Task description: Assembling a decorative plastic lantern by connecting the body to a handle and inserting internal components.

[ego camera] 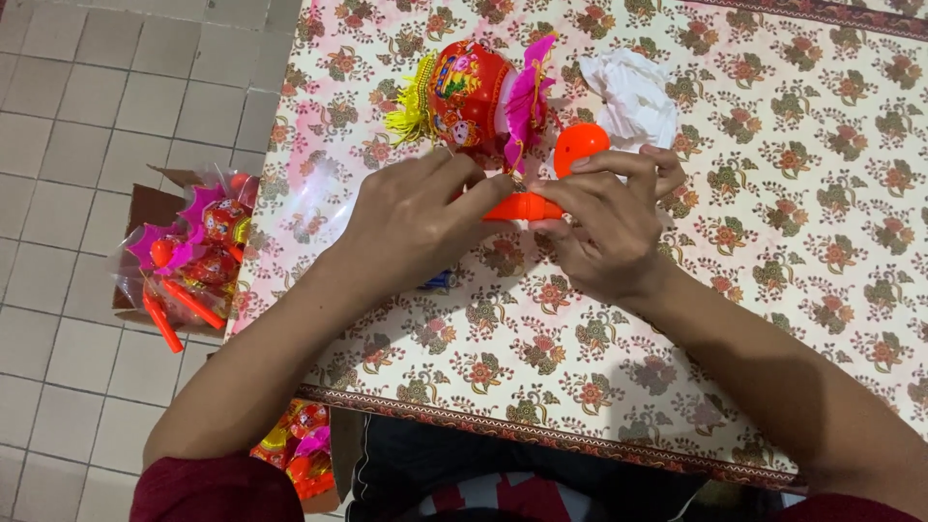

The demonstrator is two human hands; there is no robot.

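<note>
My left hand [416,224] and my right hand [609,224] meet over a table with a floral cloth [793,242]. Both grip a short orange plastic handle [525,207], which lies level between the fingertips. Just beyond the hands lies a red toy lantern [466,92] with yellow fringe and pink petal trim. An orange round cap [578,145] rests right behind my right fingers. Something small and blue [440,281] peeks out under my left wrist.
Crumpled white plastic wrap [633,95] lies behind the orange cap. On the tiled floor to the left stands a cardboard box [145,208] full of bagged lanterns and orange sticks [188,256]. More bagged lanterns [300,449] sit below the table edge near my lap.
</note>
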